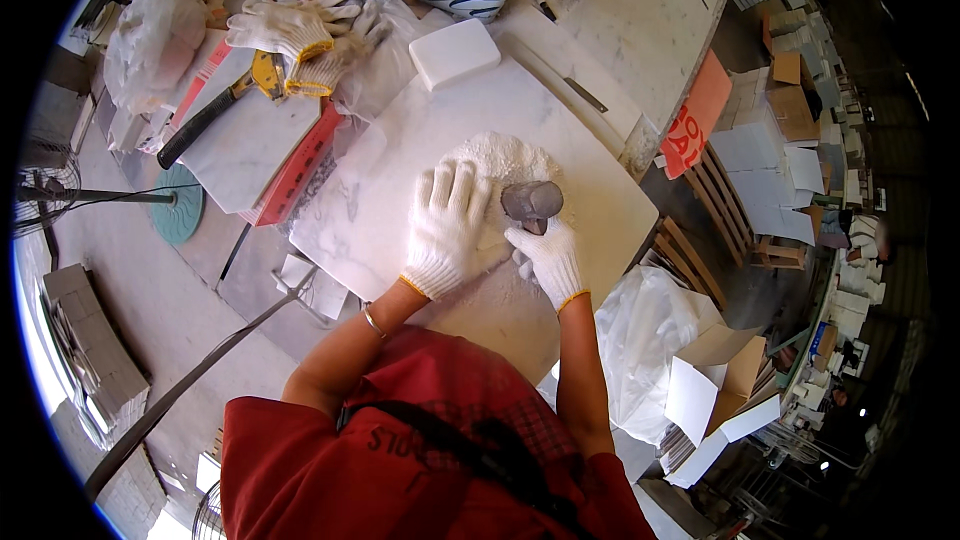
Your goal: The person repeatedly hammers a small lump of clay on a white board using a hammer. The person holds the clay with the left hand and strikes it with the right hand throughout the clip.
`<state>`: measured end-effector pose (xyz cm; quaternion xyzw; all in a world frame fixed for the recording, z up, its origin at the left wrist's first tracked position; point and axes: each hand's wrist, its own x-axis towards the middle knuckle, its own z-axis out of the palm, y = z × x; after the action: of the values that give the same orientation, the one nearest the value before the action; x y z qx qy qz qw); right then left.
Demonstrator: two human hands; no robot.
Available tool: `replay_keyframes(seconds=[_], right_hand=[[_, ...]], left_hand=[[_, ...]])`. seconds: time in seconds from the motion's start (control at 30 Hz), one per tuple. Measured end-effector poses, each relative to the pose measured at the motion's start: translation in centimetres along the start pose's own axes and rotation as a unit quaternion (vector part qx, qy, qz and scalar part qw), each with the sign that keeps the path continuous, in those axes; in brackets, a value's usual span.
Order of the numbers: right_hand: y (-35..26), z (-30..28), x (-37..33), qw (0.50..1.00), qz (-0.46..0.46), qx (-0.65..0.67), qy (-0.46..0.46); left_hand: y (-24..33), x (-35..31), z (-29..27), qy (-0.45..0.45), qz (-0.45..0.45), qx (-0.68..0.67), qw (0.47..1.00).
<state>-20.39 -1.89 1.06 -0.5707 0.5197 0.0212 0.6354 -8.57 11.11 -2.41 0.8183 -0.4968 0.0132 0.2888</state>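
White block (455,53) beyond powder mound (508,152)

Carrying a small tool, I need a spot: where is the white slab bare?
Bare: the white slab, left of the left hand and right of the right hand, toward its side corners. Crowded: its middle, heaped with white powder, and far edge, by the white block.

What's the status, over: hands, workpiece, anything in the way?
Left hand gloved, laid flat beside the rough white lump. Right hand gloved, gripping grey tool. White block beyond the lump, apart from both hands.
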Motion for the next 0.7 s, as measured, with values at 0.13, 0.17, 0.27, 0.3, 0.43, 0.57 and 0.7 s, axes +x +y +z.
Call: replay_keyframes(seconds=[0.13, 0.17, 0.27, 0.3, 0.43, 0.57, 0.7], right_hand=[[0.0, -0.9, -1.5, 0.999, 0.031, 0.028, -0.019], [-0.4, -0.9, -2.3, 1.0, -0.004, 0.029, -0.003], [-2.1, -1.2, -4.9, 0.996, -0.083, 0.013, 0.041], [-2.0, -1.0, -4.8, 0.996, -0.075, 0.013, 0.054], [2.2, 0.3, -0.8, 0.997, -0.037, 0.061, 0.042], [1.9, 0.6, -0.1, 0.996, 0.042, 0.074, -0.004], [-1.0, -0.3, -3.2, 0.999, 0.007, 0.049, 0.005]], left_hand=[[-0.3, -0.1, 0.2, 0.002, 0.008, -0.009, 1.0], [-0.3, -0.2, 0.2, 0.001, 0.011, -0.011, 1.0], [-0.2, -0.2, 0.0, -0.014, 0.002, 0.009, 1.0], [-0.2, -0.3, 0.0, -0.017, 0.0, 0.006, 1.0], [0.2, 0.2, -0.2, -0.014, 0.001, -0.001, 1.0], [-0.3, 0.1, 0.8, 0.009, 0.014, 0.039, 0.999], [-0.1, -0.4, 0.1, 0.015, 0.006, -0.01, 1.0]])
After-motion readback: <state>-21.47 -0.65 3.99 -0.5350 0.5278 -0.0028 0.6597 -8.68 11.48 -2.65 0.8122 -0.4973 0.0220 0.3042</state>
